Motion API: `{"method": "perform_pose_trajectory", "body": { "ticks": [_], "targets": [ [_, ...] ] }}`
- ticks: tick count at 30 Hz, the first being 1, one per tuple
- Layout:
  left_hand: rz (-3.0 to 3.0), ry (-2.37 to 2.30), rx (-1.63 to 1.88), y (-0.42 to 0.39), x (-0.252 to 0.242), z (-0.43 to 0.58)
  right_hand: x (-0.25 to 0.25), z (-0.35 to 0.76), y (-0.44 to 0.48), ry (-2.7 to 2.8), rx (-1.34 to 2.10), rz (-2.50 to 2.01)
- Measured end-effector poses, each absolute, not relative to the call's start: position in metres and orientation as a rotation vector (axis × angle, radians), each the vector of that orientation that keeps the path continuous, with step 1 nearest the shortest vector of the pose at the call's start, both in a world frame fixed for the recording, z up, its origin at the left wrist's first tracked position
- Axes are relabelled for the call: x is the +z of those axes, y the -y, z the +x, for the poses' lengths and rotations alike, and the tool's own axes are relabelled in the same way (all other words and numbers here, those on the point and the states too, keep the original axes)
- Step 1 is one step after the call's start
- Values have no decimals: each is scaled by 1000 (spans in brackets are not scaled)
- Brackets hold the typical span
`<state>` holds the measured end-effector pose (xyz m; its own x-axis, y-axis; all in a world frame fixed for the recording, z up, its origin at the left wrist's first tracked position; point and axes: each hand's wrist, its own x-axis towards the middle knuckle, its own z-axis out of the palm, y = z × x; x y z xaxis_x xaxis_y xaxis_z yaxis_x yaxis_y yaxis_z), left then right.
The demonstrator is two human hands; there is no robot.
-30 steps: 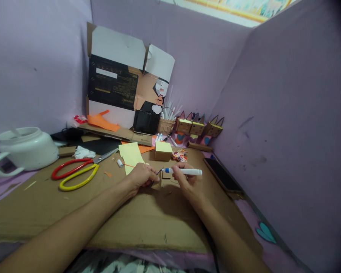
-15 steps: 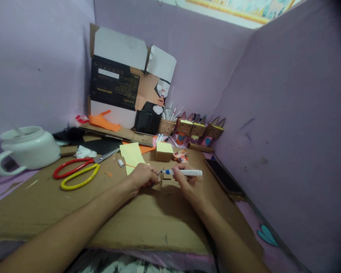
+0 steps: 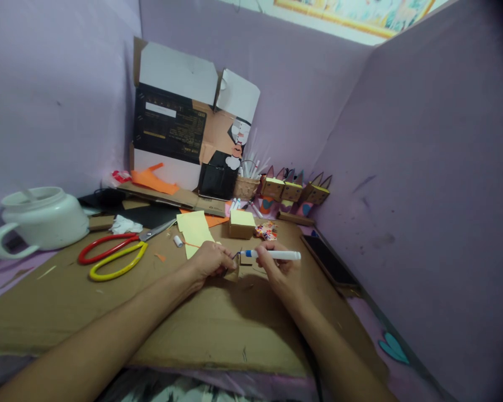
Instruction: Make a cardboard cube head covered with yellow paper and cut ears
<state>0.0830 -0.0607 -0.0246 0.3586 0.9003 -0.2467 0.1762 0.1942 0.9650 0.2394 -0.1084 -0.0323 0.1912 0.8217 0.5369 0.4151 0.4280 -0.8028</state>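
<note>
My right hand is closed around a white marker with a blue collar, its tip pointing left. The tip meets or nearly meets a small cardboard piece with a dark edge, pinched in my left hand. The fingers of my left hand hide part of that piece. Just beyond my hands stands a small cardboard box with a pale yellow top. A sheet of yellow paper lies behind my left hand, and a white marker cap rests left of it.
Scissors with red and yellow handles lie at left, near a white ceramic pot. A phone lies at right. Behind stand cardboard animal figures, a cup of markers and an unfolded box against the wall.
The marker and my right hand have shifted very slightly to the right. My left hand keeps its pinch on the cardboard piece, almost unmoved.
</note>
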Motion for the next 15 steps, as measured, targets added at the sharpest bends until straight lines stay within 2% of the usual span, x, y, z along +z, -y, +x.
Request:
{"method": "perform_pose_trajectory", "body": {
  "ticks": [15],
  "targets": [
    [1286,-1119,690,62,-21,84,-35,241,107,1411,418,-1207]
  ]
}}
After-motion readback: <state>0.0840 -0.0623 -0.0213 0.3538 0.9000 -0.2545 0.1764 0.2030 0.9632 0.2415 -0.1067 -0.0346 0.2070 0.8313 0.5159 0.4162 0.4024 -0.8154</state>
